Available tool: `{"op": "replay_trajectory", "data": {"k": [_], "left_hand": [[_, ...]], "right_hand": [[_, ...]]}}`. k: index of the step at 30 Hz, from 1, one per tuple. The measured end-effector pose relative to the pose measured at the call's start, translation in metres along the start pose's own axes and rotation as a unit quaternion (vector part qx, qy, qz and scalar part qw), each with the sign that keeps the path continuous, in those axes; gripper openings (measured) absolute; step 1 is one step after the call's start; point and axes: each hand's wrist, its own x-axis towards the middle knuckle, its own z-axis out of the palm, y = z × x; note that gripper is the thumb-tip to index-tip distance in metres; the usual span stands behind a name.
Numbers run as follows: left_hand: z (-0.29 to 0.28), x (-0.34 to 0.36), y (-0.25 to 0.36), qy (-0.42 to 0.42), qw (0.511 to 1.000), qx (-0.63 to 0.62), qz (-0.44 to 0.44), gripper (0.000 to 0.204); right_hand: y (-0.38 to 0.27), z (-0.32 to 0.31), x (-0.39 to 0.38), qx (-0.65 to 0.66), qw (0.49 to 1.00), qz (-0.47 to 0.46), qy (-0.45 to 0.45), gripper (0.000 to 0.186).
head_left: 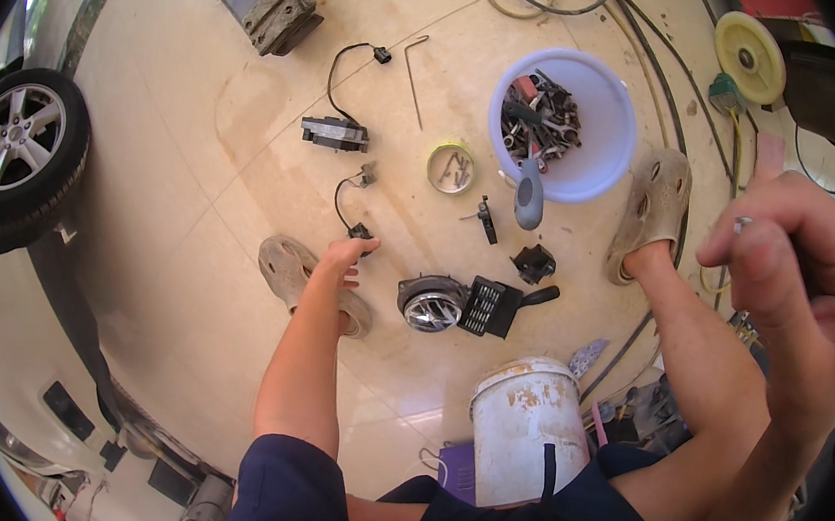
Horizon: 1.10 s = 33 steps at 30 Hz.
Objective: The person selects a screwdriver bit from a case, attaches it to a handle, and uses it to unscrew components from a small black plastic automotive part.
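My left hand [346,256] reaches down to the tiled floor, fingers closed on a small black part [361,232]. A short cable [339,198] loops from that part to a grey connector [368,172]. My right hand [794,267] is raised at the right, thumb and finger pinching a tiny shiny metal piece [742,223], too small to name. Beyond the left hand lies a black and grey module [335,133] with its own cable and plug. To its right sit a round black unit with a chrome emblem [432,307] and a black slotted box [489,307].
A pale blue basin [600,163] holds several tools, with a grey-handled tool [529,201] over its rim. Nearby are a round tin of screws [454,170], a bent rod [414,81] and small black parts [534,264]. A white bucket [528,442] stands close; a car wheel [18,147] is left.
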Motion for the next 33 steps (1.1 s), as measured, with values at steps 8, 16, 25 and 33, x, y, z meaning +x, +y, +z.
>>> {"op": "replay_trajectory", "data": {"k": [8, 16, 25, 33], "left_hand": [[0.011, -0.035, -0.005, 0.063, 0.982, -0.138, 0.108, 0.028], [-0.060, -0.243, 0.033, -0.259, 0.859, -0.347, 0.272, 0.026], [-0.038, -0.385, 0.026, -0.457, 0.593, -0.424, 0.509, 0.045], [-0.039, -0.393, 0.034, -0.393, 0.589, -0.467, 0.529, 0.048]], "right_hand": [[-0.012, 0.010, 0.007, 0.036, 0.998, -0.017, -0.048, 0.014], [-0.047, 0.021, -0.003, 0.144, 0.976, -0.140, -0.082, 0.019], [-0.065, 0.018, -0.004, 0.552, 0.823, -0.022, -0.136, 0.016], [-0.061, 0.036, -0.010, 0.665, 0.739, -0.004, -0.107, 0.013]]}}
